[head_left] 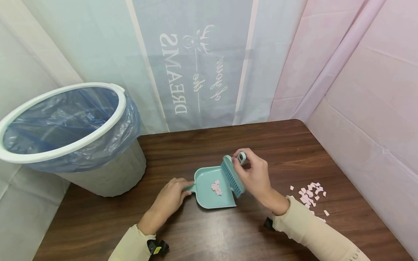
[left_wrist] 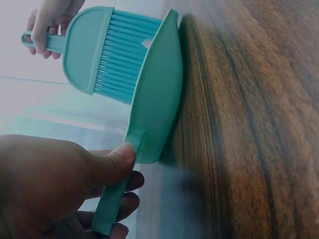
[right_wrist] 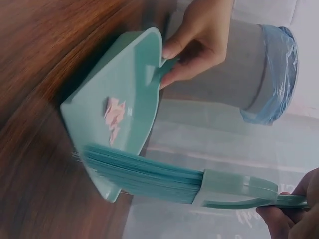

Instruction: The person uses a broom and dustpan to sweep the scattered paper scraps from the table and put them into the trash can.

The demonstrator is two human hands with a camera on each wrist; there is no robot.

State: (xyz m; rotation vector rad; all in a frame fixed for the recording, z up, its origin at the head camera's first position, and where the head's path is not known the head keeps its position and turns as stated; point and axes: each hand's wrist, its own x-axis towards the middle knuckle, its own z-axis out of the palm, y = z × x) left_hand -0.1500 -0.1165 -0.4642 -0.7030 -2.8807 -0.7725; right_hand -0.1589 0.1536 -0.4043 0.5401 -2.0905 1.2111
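A teal dustpan [head_left: 204,199] lies on the wooden table with a small heap of pale pink paper scraps [head_left: 216,187] in it. My left hand [head_left: 171,195] grips its short handle, thumb on top in the left wrist view. In my right hand [head_left: 256,175] is a teal hand brush [head_left: 232,175], pinched by the handle. The brush bristles [right_wrist: 144,172] reach over the dustpan's open front edge. One scrap [left_wrist: 146,43] shows against the bristles in the left wrist view.
More paper scraps [head_left: 308,195] are scattered on the table [head_left: 277,141] to the right, partly behind my right forearm. A grey bin [head_left: 111,177] with a blue bag liner [head_left: 127,119] and white rim stands at the left. Printed cloth [head_left: 202,72] hangs behind the table.
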